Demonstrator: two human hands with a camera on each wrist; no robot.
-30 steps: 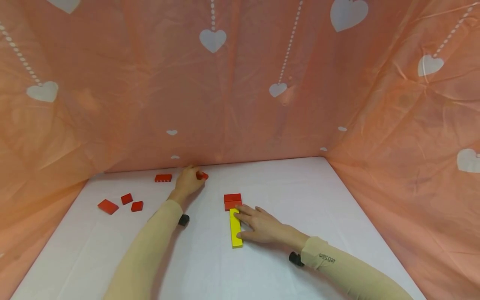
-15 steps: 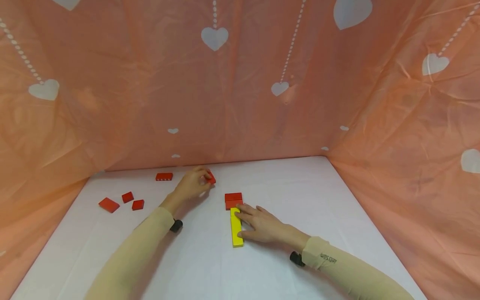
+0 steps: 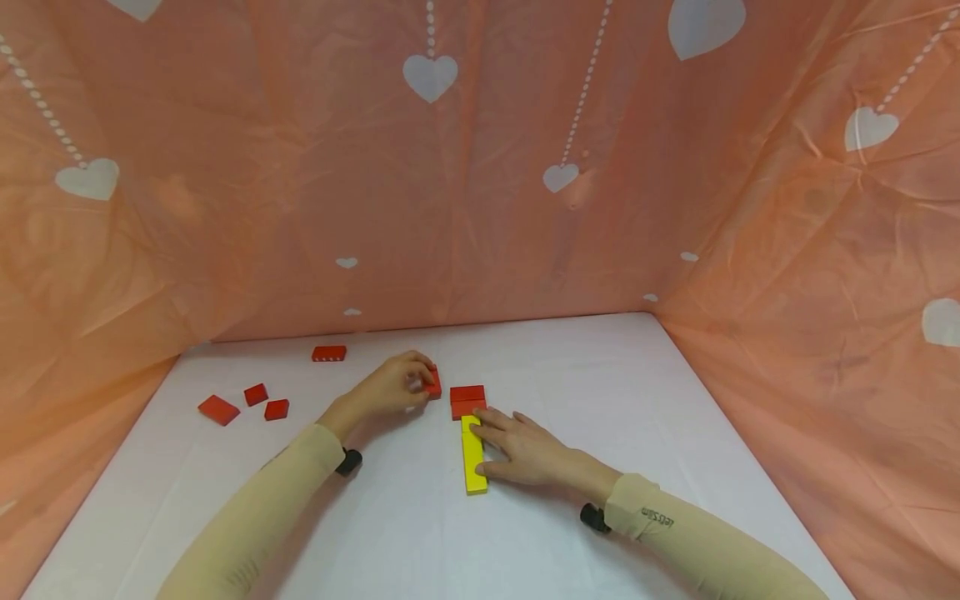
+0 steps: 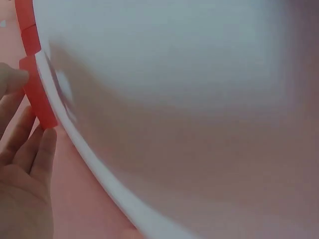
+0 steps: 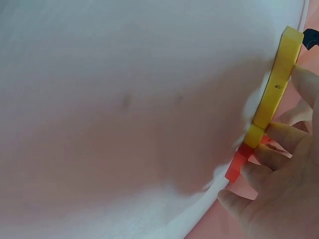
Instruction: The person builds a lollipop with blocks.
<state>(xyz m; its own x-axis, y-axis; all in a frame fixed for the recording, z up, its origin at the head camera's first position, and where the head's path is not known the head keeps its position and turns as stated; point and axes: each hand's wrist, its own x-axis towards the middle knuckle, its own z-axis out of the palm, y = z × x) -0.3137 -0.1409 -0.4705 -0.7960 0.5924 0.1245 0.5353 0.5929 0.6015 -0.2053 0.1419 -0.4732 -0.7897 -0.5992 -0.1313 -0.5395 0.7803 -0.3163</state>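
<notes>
My left hand (image 3: 386, 387) pinches a flat red block (image 3: 434, 383) between thumb and fingers, just left of two red blocks (image 3: 467, 392) lying side by side. In the left wrist view the pinched red block (image 4: 39, 97) has more red beyond its far end. Below the red pair, a long yellow block (image 3: 474, 468) and a short yellow block (image 3: 468, 422) lie end to end. My right hand (image 3: 528, 450) rests along their right side with fingers spread, fingertips touching the yellow and reaching the red. The right wrist view shows the fingers against the yellow block (image 5: 280, 82).
A red block with white dots (image 3: 328, 354) lies near the back edge. At left on the white tabletop (image 3: 390, 533) lie a larger red block (image 3: 218, 410) and two small red ones (image 3: 256, 394). A pink heart-patterned curtain (image 3: 480, 208) surrounds the table.
My left hand has brought the red block from the back edge rightward and nearer, to beside the red pair. The right hand has kept its place on the yellow blocks.
</notes>
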